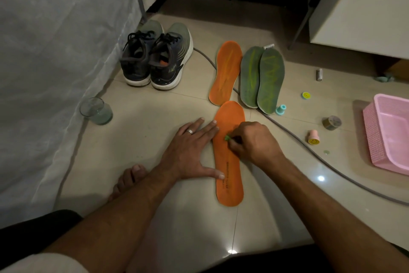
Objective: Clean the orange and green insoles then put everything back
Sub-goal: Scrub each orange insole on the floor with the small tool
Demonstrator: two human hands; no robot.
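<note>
- Head view shows you seated on the floor [155, 118] with the near orange insole [230, 162] lying flat in front of you, toe pointing away; take this insole as the landmark.
- Your left hand [194, 151] lies flat with fingers spread, the fingertips [213, 123] and thumb resting on the insole's left edge. Keep that pressure so the insole cannot slide while you scrub.
- Your right hand [254, 142] is curled around a small green scrubber [227, 138], pinching it against the insole's middle. What kind of tool it is, I cannot tell, since most of it is hidden in your grip.
- Work in short strokes from the toe end back toward the printed heel; move the bracing hand along as you go, so the foam does not buckle.
- Press lightly: the foam likely dents and scuffs under hard rubbing.
- Just beyond the insole's toe lies the second orange insole [226, 71], and to the right of that the two green insoles [262, 77], overlapping each other. They appear to be waiting their turn.
- Beyond and to the left stand the shoes [155, 60]; left of the insole sits a glass [96, 110] of liquid, well apart, so reach with care.
- Far right is a pink basket [389, 137]; a cable [298, 137] runs on the floor between it and the insole, so keep your elbow from snagging it.
</note>
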